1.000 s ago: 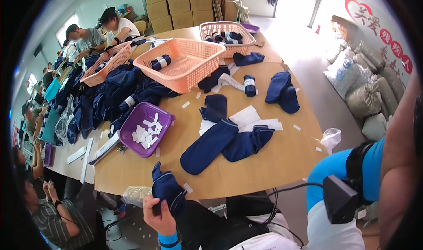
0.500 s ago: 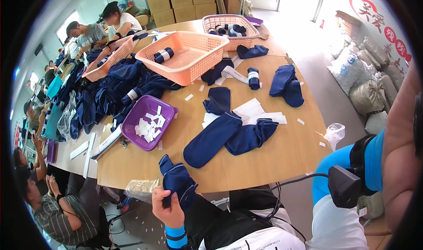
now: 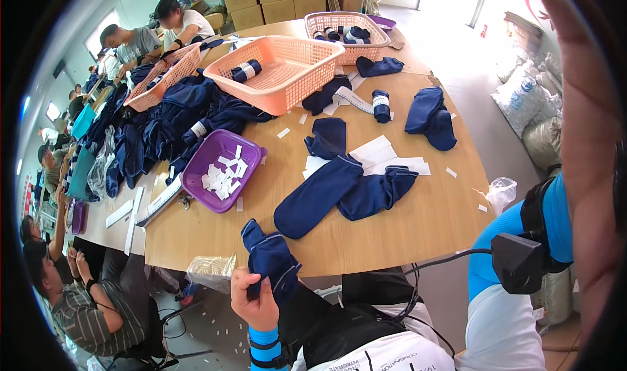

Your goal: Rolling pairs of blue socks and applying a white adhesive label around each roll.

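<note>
Near the table's front edge, my left hand (image 3: pixel 256 302) is closed on a folded navy sock (image 3: pixel 271 263), thumb and fingers gripping its lower part. My right arm is raised close on the right side; my right hand (image 3: pixel 591 96) looms large at the picture's rim, its fingers out of sight. In front of me a long navy sock (image 3: pixel 317 198) lies beside another navy sock (image 3: pixel 377 193), partly over white paper slips (image 3: pixel 375 154). A smaller folded navy piece (image 3: pixel 326 137) rests just behind them.
A purple basket (image 3: pixel 260 157) with small white labels stands left of the socks. Behind it are a peach basket (image 3: pixel 307 90) holding a banded sock roll and a heap of navy socks (image 3: pixel 186 103). A banded roll (image 3: pixel 381 106) stands farther right. Several people work along the left.
My left hand has shifted slightly right and downward with the sock still in its grip. The view has tilted a little. My raised right arm reaches higher along the right rim.
</note>
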Action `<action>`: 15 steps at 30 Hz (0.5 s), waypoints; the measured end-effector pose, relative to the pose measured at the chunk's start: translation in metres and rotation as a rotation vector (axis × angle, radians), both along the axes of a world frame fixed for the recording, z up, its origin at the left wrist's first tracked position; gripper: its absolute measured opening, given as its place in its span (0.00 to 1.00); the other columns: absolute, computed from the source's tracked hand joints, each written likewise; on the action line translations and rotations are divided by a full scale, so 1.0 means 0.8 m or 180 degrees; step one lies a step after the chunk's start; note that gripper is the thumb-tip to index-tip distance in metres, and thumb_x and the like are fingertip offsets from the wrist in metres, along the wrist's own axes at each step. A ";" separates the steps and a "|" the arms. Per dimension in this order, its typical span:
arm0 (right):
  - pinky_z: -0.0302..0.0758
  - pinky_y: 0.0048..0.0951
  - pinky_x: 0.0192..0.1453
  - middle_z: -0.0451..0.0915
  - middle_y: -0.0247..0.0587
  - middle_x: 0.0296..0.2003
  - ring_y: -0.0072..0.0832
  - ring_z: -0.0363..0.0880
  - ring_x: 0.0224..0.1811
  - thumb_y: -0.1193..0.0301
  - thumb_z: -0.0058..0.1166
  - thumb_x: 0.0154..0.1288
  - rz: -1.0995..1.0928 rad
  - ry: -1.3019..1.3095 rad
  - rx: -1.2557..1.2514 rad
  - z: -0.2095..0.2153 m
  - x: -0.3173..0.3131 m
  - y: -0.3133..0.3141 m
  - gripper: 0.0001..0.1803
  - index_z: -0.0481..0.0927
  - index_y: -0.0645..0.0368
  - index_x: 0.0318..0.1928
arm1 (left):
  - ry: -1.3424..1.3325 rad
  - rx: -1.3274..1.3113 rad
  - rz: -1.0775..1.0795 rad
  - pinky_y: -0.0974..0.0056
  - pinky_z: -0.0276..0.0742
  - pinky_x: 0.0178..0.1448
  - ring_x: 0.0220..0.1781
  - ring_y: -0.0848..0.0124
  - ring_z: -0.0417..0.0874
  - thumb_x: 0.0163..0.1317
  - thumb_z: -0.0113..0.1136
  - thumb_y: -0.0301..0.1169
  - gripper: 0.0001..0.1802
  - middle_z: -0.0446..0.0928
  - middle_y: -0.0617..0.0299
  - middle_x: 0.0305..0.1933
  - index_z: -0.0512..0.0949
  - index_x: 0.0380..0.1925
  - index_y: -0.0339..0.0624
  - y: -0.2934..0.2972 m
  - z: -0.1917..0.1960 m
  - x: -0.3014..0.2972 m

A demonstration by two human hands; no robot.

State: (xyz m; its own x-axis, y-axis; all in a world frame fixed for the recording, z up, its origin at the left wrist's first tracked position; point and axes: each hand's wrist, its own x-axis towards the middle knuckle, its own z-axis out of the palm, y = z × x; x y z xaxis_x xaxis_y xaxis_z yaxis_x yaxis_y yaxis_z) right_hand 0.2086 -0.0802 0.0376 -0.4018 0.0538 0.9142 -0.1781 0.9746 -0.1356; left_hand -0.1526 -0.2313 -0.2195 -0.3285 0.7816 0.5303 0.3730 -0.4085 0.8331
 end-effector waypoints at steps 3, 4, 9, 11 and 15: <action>0.76 0.53 0.67 0.78 0.63 0.64 0.51 0.77 0.64 0.49 0.69 0.63 0.0068 -0.0034 -0.0067 -0.007 0.001 0.001 0.35 0.81 0.69 0.55 | -0.0003 -0.0022 0.0006 0.63 0.72 0.56 0.46 0.63 0.77 0.61 0.68 0.13 0.13 0.75 0.58 0.41 0.80 0.43 0.40 0.000 0.003 0.003; 0.76 0.53 0.67 0.78 0.63 0.64 0.51 0.77 0.64 0.49 0.69 0.63 0.0092 -0.0044 -0.0093 -0.009 0.001 0.001 0.35 0.81 0.69 0.55 | 0.0001 -0.0039 0.0010 0.63 0.72 0.56 0.46 0.63 0.77 0.61 0.68 0.13 0.13 0.75 0.58 0.41 0.80 0.43 0.40 -0.001 0.002 0.005; 0.77 0.52 0.66 0.78 0.62 0.64 0.50 0.77 0.64 0.50 0.70 0.63 0.0200 -0.0084 -0.0225 -0.022 -0.001 0.001 0.35 0.81 0.69 0.55 | -0.0028 -0.0007 -0.0041 0.63 0.72 0.55 0.46 0.64 0.77 0.63 0.67 0.13 0.13 0.74 0.59 0.41 0.80 0.43 0.40 -0.001 0.001 0.005; 0.77 0.52 0.66 0.78 0.62 0.64 0.50 0.77 0.64 0.50 0.70 0.62 0.0247 -0.0104 -0.0285 -0.027 -0.001 0.000 0.35 0.81 0.69 0.55 | -0.0042 -0.0018 -0.0069 0.63 0.72 0.55 0.46 0.64 0.76 0.63 0.67 0.13 0.13 0.74 0.59 0.40 0.80 0.43 0.40 -0.002 0.003 0.006; 0.77 0.51 0.66 0.78 0.62 0.64 0.49 0.77 0.64 0.50 0.71 0.62 0.0334 -0.0134 -0.0373 -0.036 -0.003 -0.001 0.35 0.81 0.69 0.55 | -0.0118 -0.0039 -0.0098 0.64 0.72 0.55 0.46 0.64 0.76 0.63 0.67 0.13 0.13 0.74 0.59 0.40 0.79 0.43 0.40 -0.003 0.004 0.004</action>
